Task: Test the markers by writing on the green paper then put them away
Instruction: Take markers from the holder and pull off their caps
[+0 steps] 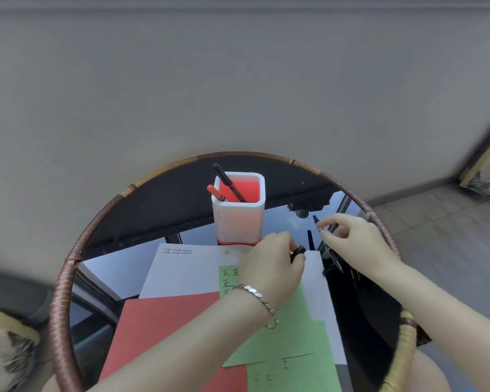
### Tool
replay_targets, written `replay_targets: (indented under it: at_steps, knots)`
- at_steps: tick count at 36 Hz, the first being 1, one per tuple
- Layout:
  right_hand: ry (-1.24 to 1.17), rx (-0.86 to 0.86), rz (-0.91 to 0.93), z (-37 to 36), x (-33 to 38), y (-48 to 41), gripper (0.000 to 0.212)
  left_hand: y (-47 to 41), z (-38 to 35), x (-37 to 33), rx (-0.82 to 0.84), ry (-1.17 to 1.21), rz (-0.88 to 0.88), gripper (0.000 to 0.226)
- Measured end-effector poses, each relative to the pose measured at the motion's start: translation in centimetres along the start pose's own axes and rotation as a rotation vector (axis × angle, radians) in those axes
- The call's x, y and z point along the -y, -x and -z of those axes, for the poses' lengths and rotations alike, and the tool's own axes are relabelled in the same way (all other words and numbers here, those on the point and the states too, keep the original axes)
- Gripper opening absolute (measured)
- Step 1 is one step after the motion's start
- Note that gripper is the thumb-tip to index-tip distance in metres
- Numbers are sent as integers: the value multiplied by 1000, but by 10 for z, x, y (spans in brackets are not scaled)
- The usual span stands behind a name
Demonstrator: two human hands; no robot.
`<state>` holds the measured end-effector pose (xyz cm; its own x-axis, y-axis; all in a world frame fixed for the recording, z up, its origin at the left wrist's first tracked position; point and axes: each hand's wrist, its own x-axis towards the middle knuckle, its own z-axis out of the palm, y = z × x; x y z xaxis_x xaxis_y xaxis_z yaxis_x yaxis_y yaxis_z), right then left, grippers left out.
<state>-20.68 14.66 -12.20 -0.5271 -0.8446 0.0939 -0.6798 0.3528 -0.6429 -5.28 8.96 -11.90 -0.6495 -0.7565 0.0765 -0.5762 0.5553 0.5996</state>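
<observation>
A green paper [289, 329] with black written characters lies on white and red sheets on a round glass table. My left hand [272, 267] is shut on a small black marker cap [299, 250] above the green paper. My right hand [351, 239] is to the right over the dark glass, pinching a dark marker [317, 222] whose tip points up and left. A white pen holder [238, 210] with a red inside stands behind the papers and holds a black marker [228, 182] and an orange marker [215, 192].
The table has a wrapped rattan rim [68, 267]. A white sheet [181, 273] and a red sheet [159, 332] lie under the green paper. A second green sheet [294, 374] is at the near edge. Black clips [333, 258] lie on the glass under my right hand.
</observation>
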Motion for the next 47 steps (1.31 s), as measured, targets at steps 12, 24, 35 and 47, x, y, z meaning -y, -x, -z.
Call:
replay_targets:
  at_steps: [12, 24, 35, 47]
  knots:
    - [400, 11, 258, -23, 3, 10, 26, 6, 9, 22, -113, 14, 51, 19]
    - [372, 26, 150, 1, -20, -7, 21, -27, -20, -7, 47, -50, 45, 24]
    - [287, -47, 191, 6, -11, -6, 18, -33, -26, -11, 120, 15, 56, 25]
    - [72, 28, 494, -12, 117, -13, 25, 21, 72, 58, -226, 49, 61, 11]
